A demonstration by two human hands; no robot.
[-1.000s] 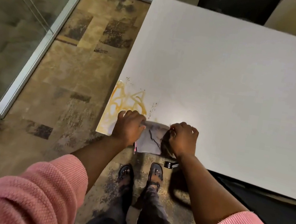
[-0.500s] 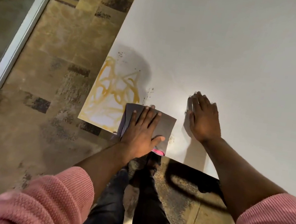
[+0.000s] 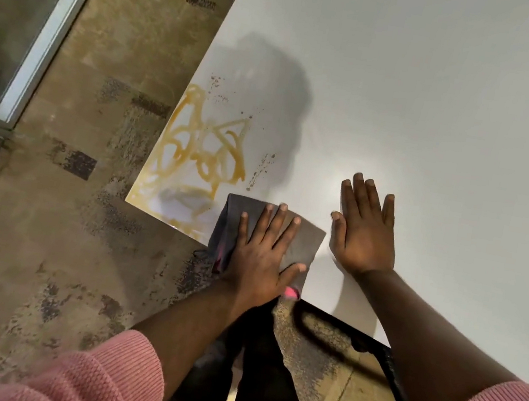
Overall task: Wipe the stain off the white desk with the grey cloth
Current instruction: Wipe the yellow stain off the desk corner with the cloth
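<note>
The white desk [image 3: 413, 85] fills the upper right of the head view. A yellow-orange scribbled stain [image 3: 201, 152] with brown specks sits at its near left corner; its lower part looks smeared pale. The grey cloth [image 3: 305, 241] lies folded on the desk's front edge, just right of the stain, with a pink bit showing underneath. My left hand [image 3: 261, 255] presses flat on the cloth, fingers spread. My right hand [image 3: 364, 230] rests flat on the bare desk beside the cloth, holding nothing.
Patterned brown carpet [image 3: 43, 234] lies left of and below the desk. A glass partition with a metal frame [image 3: 60, 12] stands at far left. A black desk frame bar [image 3: 395, 370] runs under the front edge, and my dark trouser legs [image 3: 260, 390] are below it.
Both hands gripped the cloth at the desk edge a second ago. Now the left hand presses it flat, the right lies on the desk, and the stain's lower part shows a pale smear.
</note>
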